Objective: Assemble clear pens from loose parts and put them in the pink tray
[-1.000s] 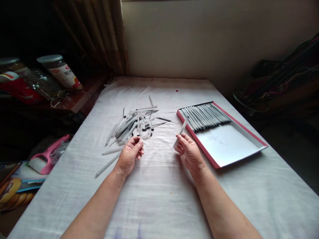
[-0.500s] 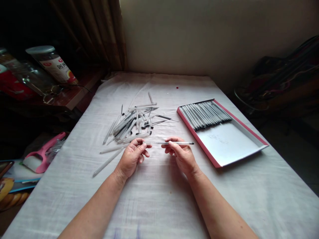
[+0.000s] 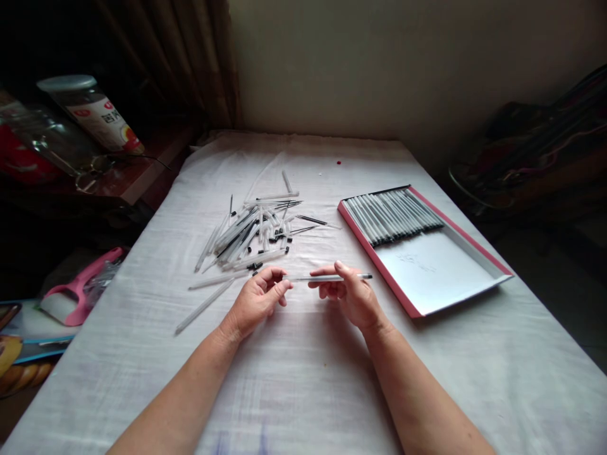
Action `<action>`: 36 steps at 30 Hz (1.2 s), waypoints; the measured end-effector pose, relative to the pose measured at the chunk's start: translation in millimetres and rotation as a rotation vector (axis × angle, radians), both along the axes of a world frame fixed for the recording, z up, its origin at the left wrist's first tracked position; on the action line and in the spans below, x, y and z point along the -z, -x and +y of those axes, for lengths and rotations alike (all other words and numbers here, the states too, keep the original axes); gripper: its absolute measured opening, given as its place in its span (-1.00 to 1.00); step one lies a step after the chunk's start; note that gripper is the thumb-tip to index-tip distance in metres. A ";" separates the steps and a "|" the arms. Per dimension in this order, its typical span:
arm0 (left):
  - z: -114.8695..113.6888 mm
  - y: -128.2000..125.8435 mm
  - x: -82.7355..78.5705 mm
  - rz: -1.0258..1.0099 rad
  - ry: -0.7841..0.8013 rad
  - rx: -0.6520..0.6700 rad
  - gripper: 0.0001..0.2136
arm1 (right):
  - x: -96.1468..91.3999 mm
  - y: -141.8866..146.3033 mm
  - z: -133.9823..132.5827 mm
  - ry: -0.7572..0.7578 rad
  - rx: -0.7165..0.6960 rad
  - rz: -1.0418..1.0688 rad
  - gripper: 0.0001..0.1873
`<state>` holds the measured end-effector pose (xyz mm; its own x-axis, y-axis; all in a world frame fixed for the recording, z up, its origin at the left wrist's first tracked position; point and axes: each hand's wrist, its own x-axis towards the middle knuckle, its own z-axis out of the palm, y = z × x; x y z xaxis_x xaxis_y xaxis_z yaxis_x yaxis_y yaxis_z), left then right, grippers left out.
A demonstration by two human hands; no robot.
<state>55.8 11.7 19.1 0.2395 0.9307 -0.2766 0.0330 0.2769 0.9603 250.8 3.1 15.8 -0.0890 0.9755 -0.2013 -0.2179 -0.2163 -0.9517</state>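
Both hands low over the white cloth [image 3: 303, 379] near the middle of the table, forearms reaching in from the near edge. In the right hand [image 3: 353, 297], a slim clear pen [image 3: 327, 277], pinched between thumb and curled fingers. Held level and roughly crosswise, one end poking out to the right toward the tray. Left hand [image 3: 256, 300] just beside it, knuckles up, fingers bent in and thumb pressed against the fingertips, right at the pen's left end. Possibly closed on that tip or on some small part, but too small and blurred to tell. Only a narrow gap between the two hands, bridged by the pen.

Beyond the left hand, a loose heap of pen parts [image 3: 251, 230]: clear barrels, thin refills and small black bits, all criss-crossed. Two stray barrels [image 3: 203, 308] apart from the heap, lying slantwise to the left of the left hand. To the right, near the right hand but apart from it, a shallow pink-edged tray [image 3: 446, 272]. At its far end, a tidy row of pens [image 3: 391, 218] packed side by side, with bare white floor nearer. Off the table on the left, a pink-handled tool [image 3: 78, 291]. Farther back on a dark shelf, a labelled jar [image 3: 92, 114]. Brown curtain [image 3: 190, 63] behind.
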 end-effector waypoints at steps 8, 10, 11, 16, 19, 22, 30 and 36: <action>1.9 4.1 -0.5 0.004 0.045 0.089 -0.61 | 11.0 3.3 0.9 0.029 -0.001 -0.043 -0.49; 2.1 4.1 -0.7 -0.013 0.056 0.057 -0.62 | 14.3 6.9 0.7 0.038 0.016 -0.013 -0.45; 2.1 4.0 -0.7 -0.021 0.063 0.040 -0.63 | 15.3 8.6 0.7 0.042 0.026 0.006 -0.43; 2.2 2.6 1.8 -0.022 0.069 -0.013 -0.66 | 16.6 14.6 0.1 0.058 0.062 0.019 -0.40; 2.7 1.8 3.5 -0.020 0.065 -0.032 -0.68 | 17.6 15.8 0.0 0.066 0.062 -0.011 -0.40; 3.4 0.6 3.4 -0.020 0.084 -0.035 -0.68 | 19.0 16.6 0.8 0.073 0.069 -0.005 -0.40; 5.0 -6.5 2.1 -0.016 0.061 -0.063 -0.61 | 14.4 14.6 6.2 -0.025 0.022 0.008 -0.54; 10.1 4.1 6.1 -0.066 -0.023 -0.175 -0.60 | 2.7 -5.1 11.7 -0.071 0.297 0.003 -0.69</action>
